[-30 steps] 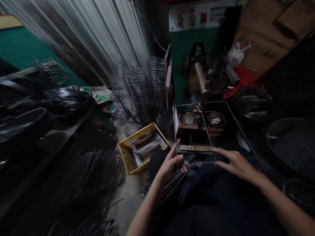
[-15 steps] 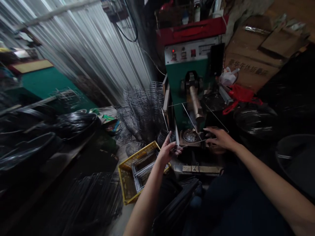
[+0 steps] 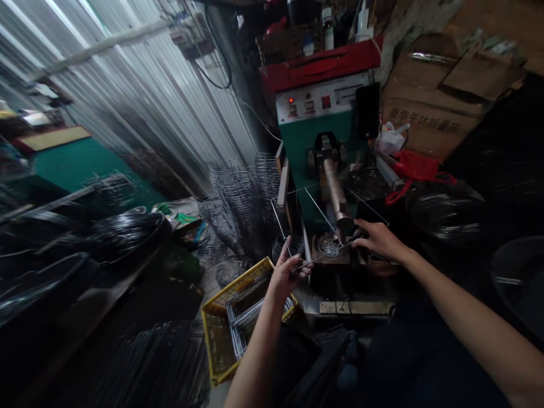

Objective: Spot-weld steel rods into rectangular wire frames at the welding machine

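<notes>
Two hands hold one thin wire frame. The left hand pinches its near left corner, above the yellow crate. The right hand grips the near right edge. The frame's near edge lies under the metal rod of the green machine, beside stacked wire baskets.

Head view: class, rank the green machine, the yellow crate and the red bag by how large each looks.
1. Green machine, largest.
2. Yellow crate, though it sits nearer the camera.
3. Red bag, smallest.
</notes>
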Demonstrator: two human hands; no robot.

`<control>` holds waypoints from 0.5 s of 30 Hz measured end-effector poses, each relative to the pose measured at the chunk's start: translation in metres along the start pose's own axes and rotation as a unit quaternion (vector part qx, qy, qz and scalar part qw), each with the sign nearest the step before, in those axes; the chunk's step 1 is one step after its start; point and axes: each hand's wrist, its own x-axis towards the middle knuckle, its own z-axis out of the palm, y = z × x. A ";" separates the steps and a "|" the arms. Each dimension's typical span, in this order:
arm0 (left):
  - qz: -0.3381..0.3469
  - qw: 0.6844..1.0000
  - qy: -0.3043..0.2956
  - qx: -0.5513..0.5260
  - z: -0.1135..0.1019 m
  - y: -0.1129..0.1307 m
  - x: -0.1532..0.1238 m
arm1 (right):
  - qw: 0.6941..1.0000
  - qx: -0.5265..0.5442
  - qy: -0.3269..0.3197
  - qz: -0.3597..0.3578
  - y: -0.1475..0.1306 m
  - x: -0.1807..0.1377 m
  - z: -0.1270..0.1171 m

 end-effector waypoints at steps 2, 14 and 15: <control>-0.001 1.000 -0.001 0.004 -0.002 0.001 0.003 | 1.000 -0.013 0.003 -0.004 0.001 0.003 0.000; -0.015 1.000 -0.010 -0.006 -0.018 -0.009 0.015 | 1.000 -0.013 0.016 0.004 0.003 0.005 0.007; -0.011 1.000 -0.015 -0.009 -0.020 -0.011 0.016 | 1.000 -0.014 0.024 0.004 0.004 0.005 0.005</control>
